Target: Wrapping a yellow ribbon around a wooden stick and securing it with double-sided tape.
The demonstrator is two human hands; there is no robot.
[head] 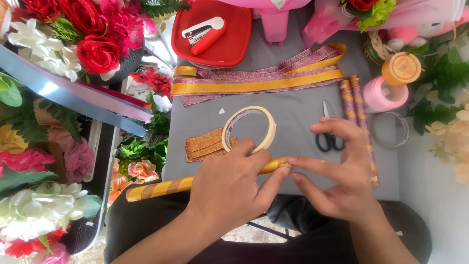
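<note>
Position of work: the wrapped rod [161, 187], striped gold and bronze, lies slantwise across the near edge of the grey worktop [293, 117], its left end overhanging toward the flowers.

Left hand [229, 188]: closed over the rod's right portion, thumb and forefinger pinching it near the tip. The roll of cream tape [249, 129] stands tilted against the knuckles, apparently hooked on a finger, which would keep it ready for use.

Right hand [342, 171]: thumb and forefinger pressed together on the rod's very tip, directly opposite the left fingers; remaining fingers spread loosely upward. It looks as though the wrapping end is being held down there.

Surroundings, taken from the rod:
- Just behind it, under the tape roll, short glitter-bronze strips [207, 144].
- Behind the right hand, black-handled scissors [328, 134], partly covered by the fingers.
- Right of those, two finished wrapped rods [359, 117] running to the worktop's near edge.
- Farther back, long gold and pink glitter ribbons [259, 78], then a red tray [215, 29] holding a stapler [205, 34].

Clearance: open grey surface between the tape roll and scissors. Artificial flowers [78, 44] crowd the left edge closely.
</note>
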